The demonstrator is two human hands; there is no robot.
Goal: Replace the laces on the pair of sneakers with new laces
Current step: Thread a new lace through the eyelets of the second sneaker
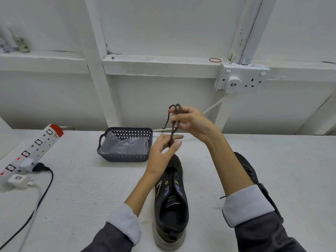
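Head view: the right hand is raised above the counter, its fingers curled round bunched loops of a dark shoelace. Just below, the left hand pinches the hanging part of the same shoelace between thumb and fingers. Beneath the hands a dark sneaker with purple accents lies unlaced, toe pointing away. The second sneaker sits to its right, partly hidden behind the right forearm. A dark plastic basket holding clear plastic stands beyond, and a power strip lies far left.
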